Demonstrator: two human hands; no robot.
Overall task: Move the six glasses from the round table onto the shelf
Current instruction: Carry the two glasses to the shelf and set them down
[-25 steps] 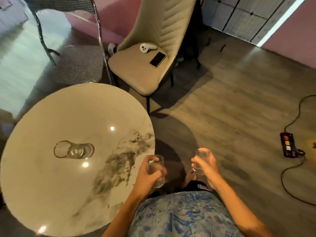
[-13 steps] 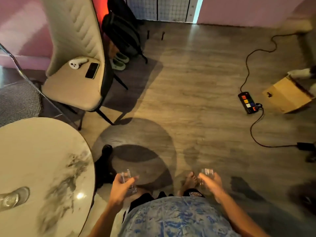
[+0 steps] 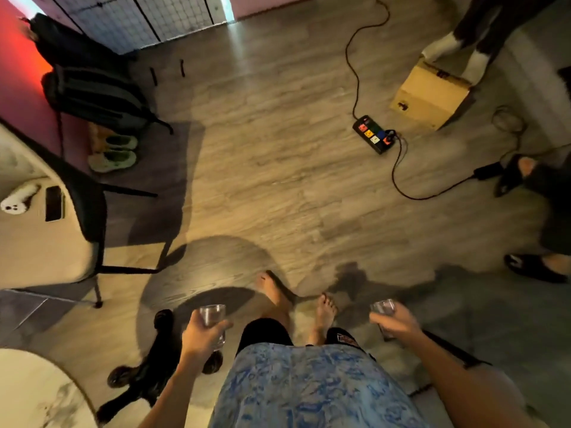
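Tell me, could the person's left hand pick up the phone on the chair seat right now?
Probably not. The left hand is already wrapped around a glass, and the phone lies far off to the side on the chair seat. Nothing blocks the way, but the hand is full.

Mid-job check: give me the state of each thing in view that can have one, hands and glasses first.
Left hand: closed in a grip on a glass.
Right hand: closed in a grip on a glass.
Clear glass in the left hand: upright, looks empty.
Clear glass in the right hand: held, mostly hidden by fingers.
Black power strip with coloured switches: on the floor, plug inserted.
Brown cardboard box: closed.
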